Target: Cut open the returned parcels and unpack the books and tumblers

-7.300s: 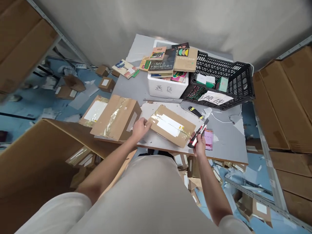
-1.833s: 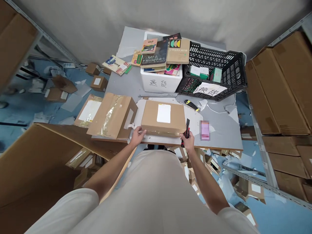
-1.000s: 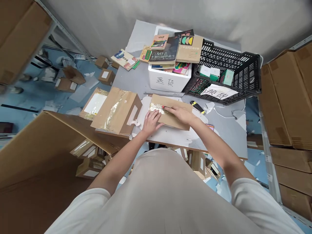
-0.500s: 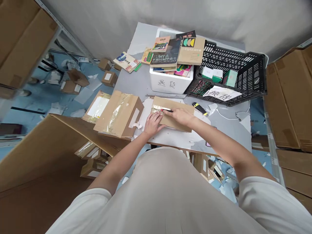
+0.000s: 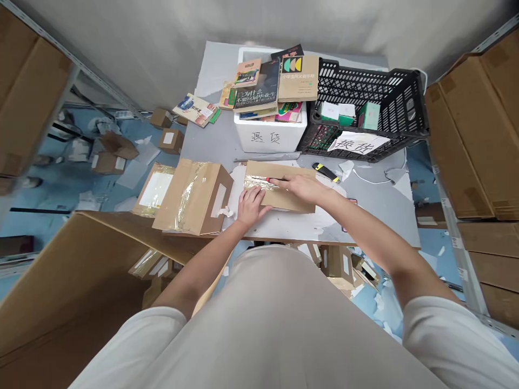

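A taped cardboard box (image 5: 292, 201) lies in front of me near the table's edge. My right hand (image 5: 305, 189) is closed around a red and black utility knife (image 5: 272, 180), its blade pointing left along the shiny tape near the box's left end. Flat on that end rests my left hand (image 5: 250, 206), fingers spread on top and thumb toward the front side. Just behind the box lies a second utility knife (image 5: 326, 173), yellow and black. Left of my hands stands a larger taped box (image 5: 192, 194).
A white foam bin (image 5: 270, 138) piled with books (image 5: 298, 78) stands behind the box. Beside it, a black plastic crate (image 5: 399, 116) holds small green boxes. Scraps of paper (image 5: 346, 169) lie on the table (image 5: 381, 210). A large open carton (image 5: 81, 270) stands at lower left.
The view has shifted slightly right. The utility knife in my right hand has moved a little right along the box, and its blade shows more clearly. My left hand stays on the box.
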Available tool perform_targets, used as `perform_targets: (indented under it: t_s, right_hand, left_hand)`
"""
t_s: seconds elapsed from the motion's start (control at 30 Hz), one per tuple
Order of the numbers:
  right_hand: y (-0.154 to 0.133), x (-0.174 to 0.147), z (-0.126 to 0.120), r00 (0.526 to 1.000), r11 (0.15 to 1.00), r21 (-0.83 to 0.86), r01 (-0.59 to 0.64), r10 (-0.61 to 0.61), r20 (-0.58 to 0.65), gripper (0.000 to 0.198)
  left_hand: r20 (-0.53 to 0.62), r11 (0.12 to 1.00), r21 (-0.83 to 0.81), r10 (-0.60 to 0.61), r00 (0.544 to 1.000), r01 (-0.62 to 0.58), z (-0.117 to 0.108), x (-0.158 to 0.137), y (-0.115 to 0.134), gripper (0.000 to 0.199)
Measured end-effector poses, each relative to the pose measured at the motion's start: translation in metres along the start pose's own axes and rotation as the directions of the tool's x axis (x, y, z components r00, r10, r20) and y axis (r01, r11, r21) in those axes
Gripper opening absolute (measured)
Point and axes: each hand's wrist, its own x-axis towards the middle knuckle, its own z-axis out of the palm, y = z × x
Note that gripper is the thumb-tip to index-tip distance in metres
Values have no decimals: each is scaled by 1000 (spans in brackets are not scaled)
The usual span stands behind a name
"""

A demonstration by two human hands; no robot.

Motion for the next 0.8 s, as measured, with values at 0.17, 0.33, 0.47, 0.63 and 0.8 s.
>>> perform_targets:
  t_s: [0.17, 0.33, 0.47, 0.63, 0.8]
  right_hand:
    - [-10, 32, 7, 997, 999, -6, 49, -49, 53, 50]
    - [-29, 39, 0, 996, 985, -169, 19, -4, 88, 52]
    - [-32, 35, -1, 992, 981, -195, 3, 22, 124, 58]
    - [-2, 6, 8, 975, 975, -190, -113, 146, 166, 59]
    - [43, -66, 20, 924, 933, -115, -342, 356, 139, 58]
  left_hand:
    - [-3, 1000, 18, 1, 1000, -1, -1, -4, 4, 59]
    - [-10, 999, 49, 23, 1000, -23, -1, -1, 2, 60]
    - [-20, 999, 25, 25, 999, -24, -1, 1, 1, 60]
    - [-2, 1000, 8, 23, 1000, -23, -2, 2, 1, 59]
    - [-17, 1000, -22, -5, 1000, 5, 0, 2, 0, 58]
